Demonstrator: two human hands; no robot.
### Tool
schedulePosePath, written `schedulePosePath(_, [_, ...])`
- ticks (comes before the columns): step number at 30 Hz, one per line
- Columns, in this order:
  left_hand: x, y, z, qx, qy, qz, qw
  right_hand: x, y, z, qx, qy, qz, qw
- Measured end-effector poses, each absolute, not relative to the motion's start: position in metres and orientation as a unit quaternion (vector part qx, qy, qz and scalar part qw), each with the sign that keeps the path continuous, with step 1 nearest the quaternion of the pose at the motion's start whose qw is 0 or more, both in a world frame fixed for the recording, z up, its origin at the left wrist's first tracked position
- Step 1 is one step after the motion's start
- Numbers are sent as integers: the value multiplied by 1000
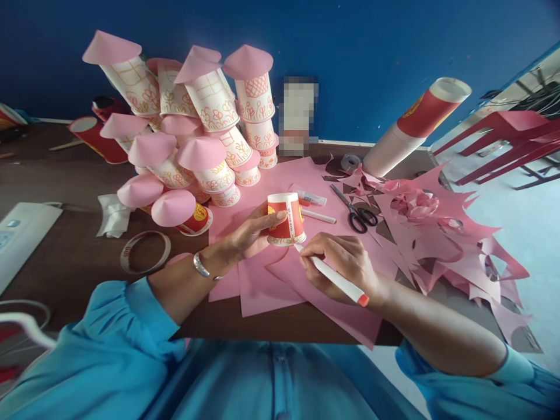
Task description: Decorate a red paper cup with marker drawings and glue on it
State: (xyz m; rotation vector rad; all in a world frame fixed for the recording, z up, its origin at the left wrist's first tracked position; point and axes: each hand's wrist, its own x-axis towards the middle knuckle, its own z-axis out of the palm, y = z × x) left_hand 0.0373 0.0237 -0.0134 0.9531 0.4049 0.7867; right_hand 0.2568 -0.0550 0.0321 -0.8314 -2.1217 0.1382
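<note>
Holding marker (335, 280) at red cup (297, 220)

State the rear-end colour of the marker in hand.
The held marker's rear end is orange-red; head view.

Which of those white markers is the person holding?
The white marker in the right hand, its tip at the cup's lower edge; the other white marker lies on the pink paper, out of either hand.

Soft, uneven light, brightest on the floor (529, 219) at right; wide-angle edge stretch.
</note>
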Motion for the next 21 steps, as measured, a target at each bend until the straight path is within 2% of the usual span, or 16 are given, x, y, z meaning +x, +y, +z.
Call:
schedulePosePath(12, [40, 21, -1, 438, 194, 374, 794, 261, -50, 38, -329, -819, 56, 467])
schedulePosePath(21, [40, 22, -10, 390, 213, 383, 810, 261, -48, 34, -308, -833, 28, 458])
